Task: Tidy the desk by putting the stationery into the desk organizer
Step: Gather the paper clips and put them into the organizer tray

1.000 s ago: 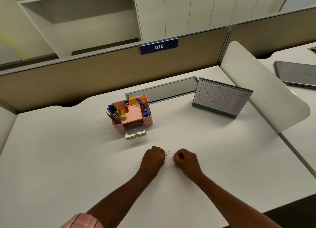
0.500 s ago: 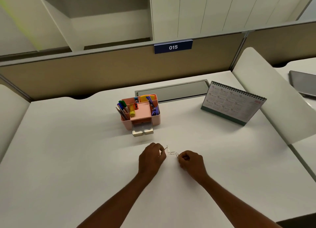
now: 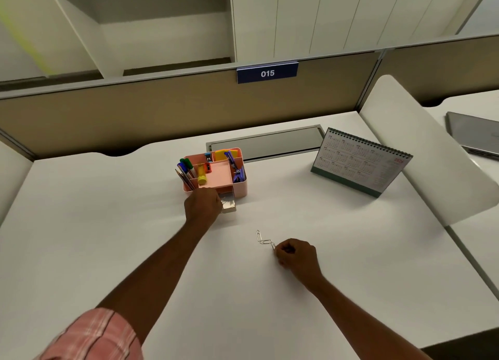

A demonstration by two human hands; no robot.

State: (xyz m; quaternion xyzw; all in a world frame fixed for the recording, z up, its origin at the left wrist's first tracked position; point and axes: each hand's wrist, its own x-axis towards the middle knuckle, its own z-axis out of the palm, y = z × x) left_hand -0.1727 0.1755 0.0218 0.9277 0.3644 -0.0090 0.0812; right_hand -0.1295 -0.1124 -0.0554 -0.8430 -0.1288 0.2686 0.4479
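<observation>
A pink desk organizer stands mid-desk with pens, markers, sticky notes and a stapler in its compartments. Its small clear drawer is pulled out at the front. My left hand hovers at that drawer with its fingers curled downward, and what they hold is hidden. Two silver paper clips lie on the white desk, nearer to me. My right hand rests on the desk just right of them and pinches another paper clip at its fingertips.
A flip calendar stands at the right back. A grey cable hatch lies behind the organizer. A white side divider bounds the desk on the right, with a laptop beyond it.
My left hand has left the paper clips and moved forward and left to the organizer's open drawer. The right hand has stayed by the clips, still pinching one.
</observation>
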